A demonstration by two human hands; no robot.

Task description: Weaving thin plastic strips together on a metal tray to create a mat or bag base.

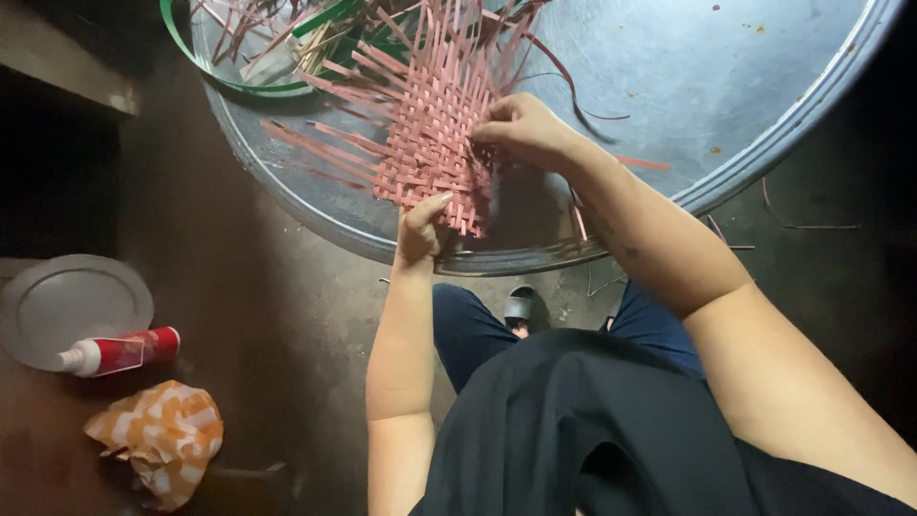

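- Metal, grey and scuffed, forms a big round tray (726, 86) that fills the top of the view; its near rim curves just above the person's knees.
- Right half of the tray is mostly bare, with open room beside the weave.
- Pink strips make a flat woven mat (430, 134) lying on the tray's left half, its lower edge close to the near rim; loose strip ends fan out past every side.
- Left hand (420, 229) grips the mat's lower edge at the near rim, thumb up, fingers hidden beneath.
- Right hand (521, 129) pinches a strip at the mat's right edge, fingers closed narrow.
- Green band (191, 67) curls at the tray's far left edge.
- On the dark floor to the left lie a round lid (72, 301), a red tube (119, 351) and an orange checked cloth (162, 435).
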